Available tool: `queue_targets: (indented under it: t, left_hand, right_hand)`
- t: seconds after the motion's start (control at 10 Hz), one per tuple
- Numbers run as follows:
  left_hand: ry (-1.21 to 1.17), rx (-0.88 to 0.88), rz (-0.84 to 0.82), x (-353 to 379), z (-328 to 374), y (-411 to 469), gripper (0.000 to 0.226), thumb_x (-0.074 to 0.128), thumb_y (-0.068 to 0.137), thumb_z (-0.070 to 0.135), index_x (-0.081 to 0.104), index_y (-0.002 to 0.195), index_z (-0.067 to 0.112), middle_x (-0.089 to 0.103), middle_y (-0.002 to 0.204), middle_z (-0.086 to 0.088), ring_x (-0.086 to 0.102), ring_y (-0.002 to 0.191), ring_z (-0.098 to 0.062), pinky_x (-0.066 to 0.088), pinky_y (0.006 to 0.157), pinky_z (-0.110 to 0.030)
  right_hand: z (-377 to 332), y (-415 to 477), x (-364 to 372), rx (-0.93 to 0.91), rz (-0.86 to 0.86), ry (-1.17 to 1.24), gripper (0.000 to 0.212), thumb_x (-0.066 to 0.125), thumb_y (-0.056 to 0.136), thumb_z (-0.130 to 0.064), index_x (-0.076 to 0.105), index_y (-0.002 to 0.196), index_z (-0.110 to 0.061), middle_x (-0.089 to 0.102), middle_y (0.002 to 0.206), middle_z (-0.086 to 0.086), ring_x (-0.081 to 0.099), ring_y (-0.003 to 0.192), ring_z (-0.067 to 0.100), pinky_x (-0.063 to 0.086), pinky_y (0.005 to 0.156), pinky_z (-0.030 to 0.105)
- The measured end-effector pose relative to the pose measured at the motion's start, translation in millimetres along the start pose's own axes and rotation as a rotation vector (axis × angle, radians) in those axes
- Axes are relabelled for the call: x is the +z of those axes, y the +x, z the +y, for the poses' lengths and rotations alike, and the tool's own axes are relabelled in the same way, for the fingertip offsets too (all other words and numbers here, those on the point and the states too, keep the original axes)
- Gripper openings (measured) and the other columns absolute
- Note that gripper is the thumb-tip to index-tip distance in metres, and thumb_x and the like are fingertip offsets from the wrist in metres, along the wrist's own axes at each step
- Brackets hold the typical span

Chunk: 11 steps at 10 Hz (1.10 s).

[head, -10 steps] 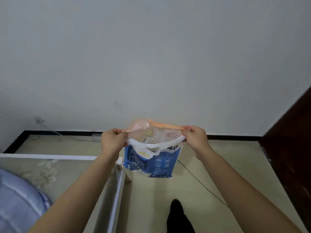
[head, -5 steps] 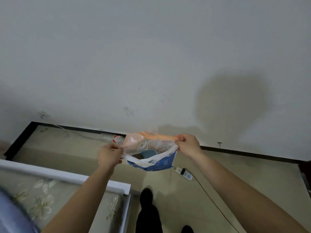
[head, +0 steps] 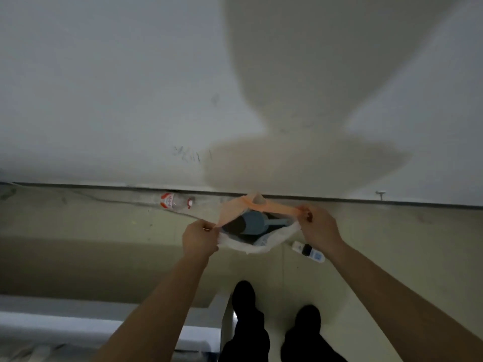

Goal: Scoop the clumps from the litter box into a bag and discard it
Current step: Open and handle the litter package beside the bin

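I hold a bag (head: 230, 210) stretched open in front of me, above the floor by the wall. Its far rim is orange and its near rim is white plastic. My left hand (head: 200, 237) pinches the left side of the rim. My right hand (head: 317, 227) pinches the right side. Through the wide mouth I look down at a blue-grey scoop (head: 257, 222) with its handle pointing right, lying inside. No litter box is in view.
A plastic bottle with a red label (head: 176, 201) lies on the floor along the wall's dark skirting. A white remote-like device (head: 308, 251) lies on the floor under my right wrist. A white ledge (head: 78, 327) fills the lower left. My dark-trousered legs (head: 251, 325) stand below.
The view has tilted further down and closer to the wall. The bag's mouth now faces me wide open, showing the scoop inside; both hands keep their pinch on the rim.
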State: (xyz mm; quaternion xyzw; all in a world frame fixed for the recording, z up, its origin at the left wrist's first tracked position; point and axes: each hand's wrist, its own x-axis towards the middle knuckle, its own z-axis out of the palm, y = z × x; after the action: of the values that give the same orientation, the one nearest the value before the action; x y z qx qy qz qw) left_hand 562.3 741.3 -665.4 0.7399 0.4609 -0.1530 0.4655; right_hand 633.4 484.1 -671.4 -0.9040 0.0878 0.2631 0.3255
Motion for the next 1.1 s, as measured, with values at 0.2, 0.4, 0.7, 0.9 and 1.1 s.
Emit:
queue_targets:
  t: [0.2, 0.4, 0.7, 0.9, 1.1]
  left_hand:
    - [-0.049, -0.117, 0.036, 84, -62, 124, 0.007, 0.067, 0.087, 0.009, 0.067, 0.08, 0.007, 0.068, 0.076, -0.016, 0.066, 0.06, -0.026, 0.061, 0.066, -0.04]
    - [-0.01, -0.196, 0.045, 156, -116, 210, 0.005, 0.065, 0.086, 0.005, 0.069, 0.085, 0.002, 0.067, 0.071, -0.012, 0.067, 0.056, -0.024, 0.061, 0.067, -0.04]
    - [-0.299, -0.087, 0.003, 156, -59, 267, 0.034, 0.051, 0.092, 0.002, 0.056, 0.125, -0.002, 0.061, 0.088, -0.003, 0.063, 0.072, -0.011, 0.057, 0.07, -0.024]
    - [-0.235, 0.108, 0.005, 131, -42, 244, 0.032, 0.044, 0.097, -0.001, 0.051, 0.126, 0.009, 0.062, 0.098, -0.008, 0.065, 0.083, -0.019, 0.059, 0.079, -0.034]
    - [0.426, 0.39, -0.12, 116, -67, 119, 0.035, 0.05, 0.098, 0.031, 0.057, 0.129, 0.015, 0.059, 0.128, -0.006, 0.059, 0.112, -0.026, 0.041, 0.094, -0.029]
  right_hand:
    - [64, 114, 92, 0.019, -0.017, -0.029, 0.029, 0.045, 0.101, -0.017, 0.063, 0.124, -0.02, 0.065, 0.121, 0.003, 0.058, 0.1, 0.018, 0.033, 0.075, 0.019]
    - [122, 193, 172, 0.229, -0.045, 0.128, 0.049, 0.059, 0.093, -0.022, 0.047, 0.14, -0.015, 0.055, 0.137, 0.009, 0.055, 0.121, 0.027, 0.043, 0.099, 0.03]
    - [83, 248, 166, 0.149, 0.108, 0.607, 0.043, 0.052, 0.092, -0.001, 0.057, 0.133, -0.01, 0.065, 0.113, 0.009, 0.066, 0.095, 0.02, 0.057, 0.088, 0.035]
    - [79, 234, 140, 0.169, 0.072, 0.657, 0.048, 0.051, 0.096, -0.014, 0.045, 0.143, -0.019, 0.061, 0.121, 0.0, 0.063, 0.105, 0.015, 0.057, 0.087, 0.031]
    - [111, 108, 105, 0.025, -0.016, 0.059, 0.045, 0.043, 0.103, -0.033, 0.044, 0.145, -0.019, 0.048, 0.145, 0.003, 0.049, 0.128, 0.019, 0.035, 0.105, 0.028]
